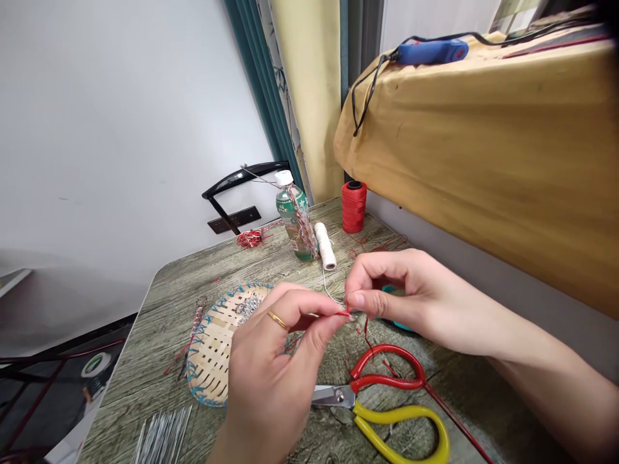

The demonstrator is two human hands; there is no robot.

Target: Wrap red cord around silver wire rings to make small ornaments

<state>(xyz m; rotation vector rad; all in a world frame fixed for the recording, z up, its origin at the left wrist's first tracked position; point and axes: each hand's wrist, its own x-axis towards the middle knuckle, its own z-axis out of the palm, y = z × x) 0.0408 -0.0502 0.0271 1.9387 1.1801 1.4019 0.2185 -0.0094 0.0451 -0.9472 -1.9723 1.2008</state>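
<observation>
A grey wood-grain bench (pixel 145 386) fills the lower frame, with a white wall (pixel 120 116) upper left and an ochre cloth (pixel 483 161) upper right. At centre, the left hand (pixel 271 380) and right hand (pixel 401 290) each have their grip pinched on the red thread (pixel 347 312).

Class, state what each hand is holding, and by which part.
The left hand and right hand both pinch one short stretch of a thin red thread between thumb and forefinger.

Your stock: thread (pixel 347 312), red; large spool (pixel 354 206), red; small spool (pixel 325 245), white; scissors (pixel 355 394), red and yellow handles; basket (pixel 213 361), tan, blue-stitched rim.
</observation>
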